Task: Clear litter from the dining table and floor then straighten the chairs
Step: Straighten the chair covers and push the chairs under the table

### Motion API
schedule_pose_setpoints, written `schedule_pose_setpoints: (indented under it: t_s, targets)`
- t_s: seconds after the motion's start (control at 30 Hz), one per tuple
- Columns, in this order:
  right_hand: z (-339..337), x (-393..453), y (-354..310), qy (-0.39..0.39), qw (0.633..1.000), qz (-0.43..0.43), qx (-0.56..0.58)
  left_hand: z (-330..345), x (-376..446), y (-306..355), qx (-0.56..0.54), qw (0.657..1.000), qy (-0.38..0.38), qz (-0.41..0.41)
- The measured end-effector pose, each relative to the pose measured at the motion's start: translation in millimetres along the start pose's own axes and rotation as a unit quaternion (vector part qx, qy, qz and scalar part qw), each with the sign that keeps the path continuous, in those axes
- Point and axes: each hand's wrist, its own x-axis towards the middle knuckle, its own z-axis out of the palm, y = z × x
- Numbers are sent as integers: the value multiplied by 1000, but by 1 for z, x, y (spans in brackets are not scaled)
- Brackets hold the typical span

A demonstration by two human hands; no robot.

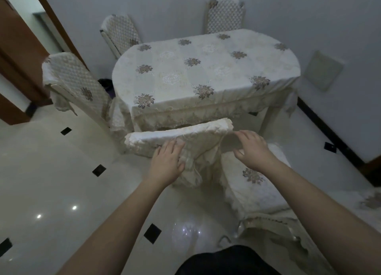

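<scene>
**Loose slipcover, slick floor: where the chair-straightening could slip**

Both hands were on the top of the nearest chair's backrest (179,138), which stood at the near end of the dining table (206,68), its top rail close to the hanging edge of the tablecloth. The left hand (168,161) lay on the cover with fingers bent over a bunched fold; whether it truly gripped or only pressed could not be told. The right hand (252,150) had its fingers curled around the cover's right edge, pinching cloth.

The main risk, as I judged it, was that the hands held fabric rather than frame: a push could drag the loose slipcover askew or off instead of moving the chair. The glossy tiled floor (51,182) looked slick, so the legs might skid and knock the table. The draped cloth could also catch on the backrest.

The covers were cream, quilted in a diamond pattern on the three other chairs, one at the left (76,83) and two by the wall (121,33) (224,15), with embroidered floral motifs. A second covered seat (253,182) stood just right of the hands. No litter was visible on the tabletop.
</scene>
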Motion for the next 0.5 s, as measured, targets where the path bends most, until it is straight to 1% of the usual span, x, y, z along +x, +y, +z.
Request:
schedule_pose_setpoints:
  t_s: [0.07,0.2,0.3,0.43,0.5]
  targets:
    - [0,-36,-3,0,1000,13,1,3,-24,12,-3,1000,-11,19]
    - [3,-106,-10,13,999,41,16,2,-62,31,7,997,6,74]
    - [4,-162,-9,14,998,62,8,4,-87,59,-7,994,16,108]
    - [-10,-216,3,36,992,121,-16,2,-99,103,-19,987,-2,158]
    - [-17,-235,17,49,987,150,-17,-1,-100,128,-17,982,8,186]
